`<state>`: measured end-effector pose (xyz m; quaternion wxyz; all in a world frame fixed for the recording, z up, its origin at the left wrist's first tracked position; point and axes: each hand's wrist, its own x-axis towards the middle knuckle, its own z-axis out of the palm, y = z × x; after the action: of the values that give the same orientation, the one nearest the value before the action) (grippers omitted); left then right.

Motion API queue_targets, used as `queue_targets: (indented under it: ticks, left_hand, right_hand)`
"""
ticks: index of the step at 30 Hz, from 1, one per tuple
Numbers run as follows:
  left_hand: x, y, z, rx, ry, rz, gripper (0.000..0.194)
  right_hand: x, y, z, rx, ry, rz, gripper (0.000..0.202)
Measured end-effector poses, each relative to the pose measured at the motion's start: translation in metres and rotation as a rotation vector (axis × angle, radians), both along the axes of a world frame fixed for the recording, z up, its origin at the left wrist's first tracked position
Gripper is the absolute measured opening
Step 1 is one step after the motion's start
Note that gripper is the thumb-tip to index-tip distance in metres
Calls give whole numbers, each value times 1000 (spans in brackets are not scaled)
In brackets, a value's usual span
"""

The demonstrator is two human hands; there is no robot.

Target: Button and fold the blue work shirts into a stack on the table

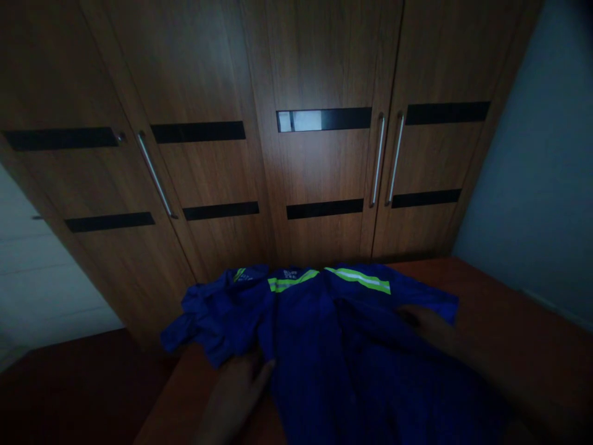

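A dark blue work jacket (306, 334) with yellow-green and silver reflective stripes is spread over a reddish-brown surface. White lettering shows near its far edge. My left hand (238, 389) is at the left side of the jacket body, below the bunched left sleeve, its fingers closed on the cloth edge. On the other side, my right hand (430, 327) has curled fingers gripping the cloth near the right sleeve. Dim light hides most finger detail, and the near part of the jacket fades into shadow.
A tall wooden wardrobe (319, 161) with black strips and metal handles stands right behind the jacket. The reddish-brown surface (509, 334) extends to the right, toward a bluish wall (532, 173). At the left is a pale wall (46, 278) above a dark area.
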<state>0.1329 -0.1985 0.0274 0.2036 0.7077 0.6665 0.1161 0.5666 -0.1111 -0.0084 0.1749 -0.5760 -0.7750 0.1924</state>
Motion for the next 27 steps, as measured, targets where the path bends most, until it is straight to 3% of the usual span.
queue_targets:
  ticks: [3, 7, 11, 17, 22, 27]
  left_hand:
    - [13, 1, -9, -1, -175, -89, 36]
    - [36, 14, -14, 66, -134, -117, 52]
    - [35, 47, -5, 205, -67, -119, 43]
    - [-2, 93, 11, 262, 158, -10, 33]
    - [-16, 102, 5, 270, 222, 46, 33]
    - [-6, 87, 3, 307, 258, 79, 36]
  right_hand:
    - [-7, -11, -23, 55, -70, 41, 41]
    - [-22, -17, -33, 37, -152, 20, 46]
    - [-26, -20, -27, 44, -164, 1, 42]
    - [-11, -12, -16, 26, -346, -103, 28]
    - [8, 1, -9, 13, -471, -285, 25]
    - [17, -7, -9, 46, -501, -357, 31]
